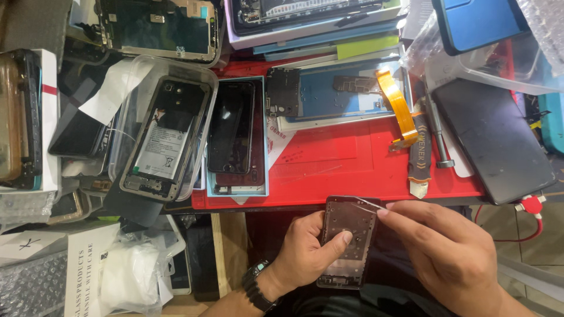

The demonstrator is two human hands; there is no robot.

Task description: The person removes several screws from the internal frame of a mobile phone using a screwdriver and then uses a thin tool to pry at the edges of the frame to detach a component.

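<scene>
A person's left hand (305, 252) grips a dark phone frame (348, 240) below the near edge of a red work mat (341, 164), thumb pressed on its face. The right hand (446, 252) pinches a clear film strip (371, 205) at the frame's top corner. An opened phone (164, 141) lies in a clear tray (205, 76) nearby.

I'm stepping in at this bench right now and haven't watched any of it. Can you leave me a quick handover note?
Left hand: grips the phone frame from its left side, thumb on its face, held below the red mat.
Right hand: fingertips pinch a clear film at the frame's top right corner.
Done: that corner of film is lifted.
Left: the rest of the film apparently remains on the frame.
An opened phone lies in a clear tray to the left.
</scene>
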